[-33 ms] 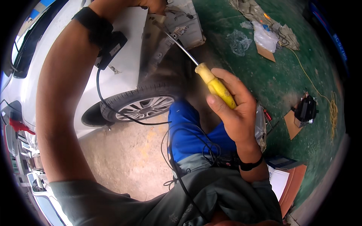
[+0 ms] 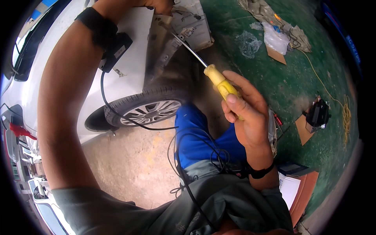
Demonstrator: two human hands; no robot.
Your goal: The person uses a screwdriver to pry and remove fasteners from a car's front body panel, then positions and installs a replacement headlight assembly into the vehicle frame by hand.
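Observation:
My right hand is closed round the yellow handle of a screwdriver, thumb lying along the grip. The metal shaft slants up and left, its tip end among brackets at the exposed front corner of a white car. My left arm reaches over the car's body panel. At the top edge of the view, my left hand is bent at the panel's front edge, close to the screwdriver's tip. Its fingers are mostly hidden or cut off. A bare metal bracket shows below the shaft.
A front wheel sits under the panel, beside my blue-trousered knee. A black cable hangs from my left wrist device and loops over my lap. On the green floor lie clear plastic, a black part, a yellow cord and cardboard.
My right hand has shifted its grip on the screwdriver handle: the thumb is higher and the fingers are curled further round. My left arm looks the same.

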